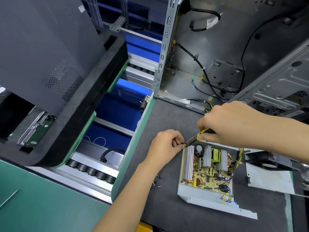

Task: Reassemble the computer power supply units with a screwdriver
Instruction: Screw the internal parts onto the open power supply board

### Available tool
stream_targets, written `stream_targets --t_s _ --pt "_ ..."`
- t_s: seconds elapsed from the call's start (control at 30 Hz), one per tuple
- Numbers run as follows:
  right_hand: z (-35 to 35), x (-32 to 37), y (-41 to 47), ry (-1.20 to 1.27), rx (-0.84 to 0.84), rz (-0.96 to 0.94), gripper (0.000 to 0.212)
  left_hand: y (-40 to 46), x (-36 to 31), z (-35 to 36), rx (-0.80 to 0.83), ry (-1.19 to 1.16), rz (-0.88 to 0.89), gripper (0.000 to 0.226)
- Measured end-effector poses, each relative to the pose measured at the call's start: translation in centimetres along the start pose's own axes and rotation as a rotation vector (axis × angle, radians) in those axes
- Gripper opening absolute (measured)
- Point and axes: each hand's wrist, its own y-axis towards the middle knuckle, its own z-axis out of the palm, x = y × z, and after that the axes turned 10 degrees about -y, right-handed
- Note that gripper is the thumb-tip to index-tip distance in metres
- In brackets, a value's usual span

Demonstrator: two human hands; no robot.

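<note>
An open power supply unit (207, 196) lies on the dark mat, its yellow circuit board (206, 178) with silver heat sinks exposed. My right hand (229, 124) grips a black and yellow screwdriver (204, 132) over the unit's far left corner, the shaft slanting down-left. My left hand (165, 146) pinches something small at that same corner, right by the screwdriver tip; the tip and what I pinch are too small to make out. Several loose black screws (157, 180) lie on the mat left of the unit.
The unit's metal cover (270, 180) lies to the right. An open computer case (217, 56) with black cables stands behind. A second dark case (50, 67) lies at the left, across a roller conveyor (93, 171) with blue bins.
</note>
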Motion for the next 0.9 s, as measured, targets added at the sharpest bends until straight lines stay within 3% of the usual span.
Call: stream_targets --t_s 0.9 --pt "0.22 0.39 0.03 -0.021 -0.064 -0.019 0.033 0.44 -0.25 -0.22 0.036 -0.015 -0.051 0.011"
